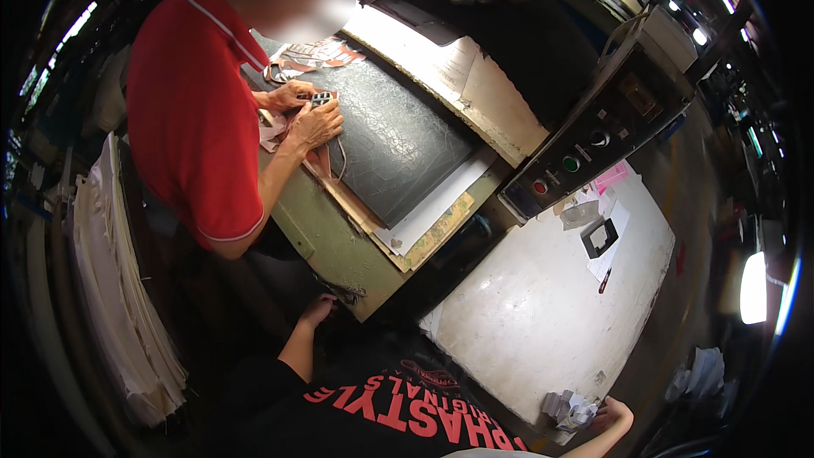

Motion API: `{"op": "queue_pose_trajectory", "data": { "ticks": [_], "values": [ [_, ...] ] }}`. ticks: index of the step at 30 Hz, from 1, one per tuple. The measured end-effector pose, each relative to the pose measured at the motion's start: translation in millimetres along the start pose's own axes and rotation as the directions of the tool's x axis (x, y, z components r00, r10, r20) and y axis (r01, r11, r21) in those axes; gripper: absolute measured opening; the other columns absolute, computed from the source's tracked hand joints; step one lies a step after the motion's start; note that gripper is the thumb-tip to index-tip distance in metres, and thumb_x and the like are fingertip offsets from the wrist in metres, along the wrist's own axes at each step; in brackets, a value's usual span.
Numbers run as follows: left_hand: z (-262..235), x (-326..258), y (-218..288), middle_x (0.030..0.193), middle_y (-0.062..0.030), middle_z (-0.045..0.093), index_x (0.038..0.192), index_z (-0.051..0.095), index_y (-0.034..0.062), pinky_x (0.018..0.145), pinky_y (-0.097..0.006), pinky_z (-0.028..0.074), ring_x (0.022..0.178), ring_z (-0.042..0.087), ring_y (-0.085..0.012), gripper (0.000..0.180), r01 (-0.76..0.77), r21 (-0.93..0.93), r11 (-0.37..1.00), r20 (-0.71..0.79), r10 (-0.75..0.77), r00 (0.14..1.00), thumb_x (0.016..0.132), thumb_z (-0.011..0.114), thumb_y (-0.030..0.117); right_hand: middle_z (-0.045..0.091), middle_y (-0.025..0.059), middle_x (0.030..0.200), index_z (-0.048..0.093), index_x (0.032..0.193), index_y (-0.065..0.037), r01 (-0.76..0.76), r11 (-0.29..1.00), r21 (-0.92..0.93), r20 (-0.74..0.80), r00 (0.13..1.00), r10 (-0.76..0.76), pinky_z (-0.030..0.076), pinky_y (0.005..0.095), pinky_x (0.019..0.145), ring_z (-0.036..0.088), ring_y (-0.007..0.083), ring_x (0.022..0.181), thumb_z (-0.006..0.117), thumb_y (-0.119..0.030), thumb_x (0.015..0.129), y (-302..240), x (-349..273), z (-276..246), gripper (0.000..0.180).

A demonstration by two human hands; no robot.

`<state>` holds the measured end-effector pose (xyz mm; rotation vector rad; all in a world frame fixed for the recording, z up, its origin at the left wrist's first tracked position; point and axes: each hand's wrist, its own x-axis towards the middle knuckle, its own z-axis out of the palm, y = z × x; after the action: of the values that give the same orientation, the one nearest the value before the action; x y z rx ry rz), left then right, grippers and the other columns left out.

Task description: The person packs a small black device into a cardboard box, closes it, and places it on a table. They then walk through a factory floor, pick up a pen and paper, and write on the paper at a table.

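My left hand point(319, 310) is low beside the near corner of a green work table point(343, 267), fingers loosely stretched and nothing visible in them. Dark threads point(346, 292) hang at that corner, close to my fingertips. At the lower right, my right hand point(615, 415) rests by the edge of a white table point(517, 305), its fingers partly hidden and apparently loose. Just left of it sits a small pile of grey cut pieces point(566, 410). Across the green table, a co-worker in a red shirt point(191, 110) holds a small metal-framed cutting die point(321, 99) in both hands over brown material.
A dark cutting board point(398, 136) lies on white and patterned sheets. A control box point(593, 131) with green and red buttons juts over the tables. The white table bears a black square frame point(599, 238), a pen point(604, 281) and papers. Pale sheets point(119, 280) stand stacked at left.
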<state>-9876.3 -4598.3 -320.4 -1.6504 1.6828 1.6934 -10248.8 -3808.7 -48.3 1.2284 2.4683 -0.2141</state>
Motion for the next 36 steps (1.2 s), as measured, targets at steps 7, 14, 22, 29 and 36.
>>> {"op": "queue_pose_trajectory", "data": {
  "ticks": [7,14,22,29,36],
  "values": [
    [-22.7,56.3,-15.7,0.123,-0.0109,0.072,0.139,0.059,0.0088,0.081,-0.04,0.059,0.104,0.072,-0.0238,0.048,-0.475,0.691,0.545,-0.157,0.755,0.637,0.102,0.047,0.037,0.069,0.0342,0.108,0.064,0.113,0.013,0.04,0.973,0.225,-0.226,0.974,0.012,0.054,0.0578,0.092,0.068,0.0472,0.107,0.04,-0.047,0.103,22.9,-45.2,63.7,0.065],
    [-14.5,48.5,-22.7,0.122,-0.0113,0.072,0.138,0.06,0.0084,0.08,-0.041,0.06,0.101,0.073,-0.0244,0.048,0.078,0.016,0.997,0.051,-0.079,0.996,0.102,0.048,0.038,0.069,0.0333,0.111,0.065,0.114,0.012,0.024,0.959,0.283,-0.302,0.951,0.066,0.053,0.0571,0.093,0.068,0.0466,0.109,0.042,-0.045,0.102,39.0,-81.2,79.9,0.063],
    [7.4,45.5,-35.4,0.12,-0.0118,0.073,0.136,0.061,0.0078,0.078,-0.042,0.06,0.098,0.073,-0.0251,0.048,0.152,-0.018,0.988,0.138,-0.148,0.979,0.102,0.049,0.038,0.068,0.0323,0.115,0.066,0.115,0.011,0.013,0.957,0.29,-0.326,0.942,0.086,0.052,0.0562,0.095,0.067,0.0458,0.112,0.044,-0.044,0.1,33.2,-92.8,83.3,0.061],
    [5.3,48.2,-34.0,0.119,-0.0122,0.073,0.135,0.062,0.0074,0.076,-0.043,0.06,0.095,0.074,-0.0257,0.048,0.166,-0.045,0.985,0.164,-0.157,0.974,0.102,0.049,0.039,0.068,0.0314,0.118,0.066,0.116,0.011,0.024,0.955,0.297,-0.339,0.937,0.082,0.052,0.0555,0.097,0.066,0.0452,0.114,0.045,-0.042,0.098,20.0,-89.1,84.7,0.06],
    [-9.5,47.4,-54.8,0.117,-0.0127,0.074,0.134,0.063,0.0069,0.075,-0.044,0.061,0.092,0.074,-0.0263,0.048,0.171,-0.074,0.983,0.19,-0.154,0.97,0.102,0.05,0.04,0.068,0.0306,0.121,0.067,0.117,0.01,0.055,0.948,0.314,-0.353,0.933,0.063,0.051,0.0547,0.099,0.065,0.0446,0.116,0.047,-0.041,0.096,5.3,-85.9,80.7,0.059]
  ]
}}
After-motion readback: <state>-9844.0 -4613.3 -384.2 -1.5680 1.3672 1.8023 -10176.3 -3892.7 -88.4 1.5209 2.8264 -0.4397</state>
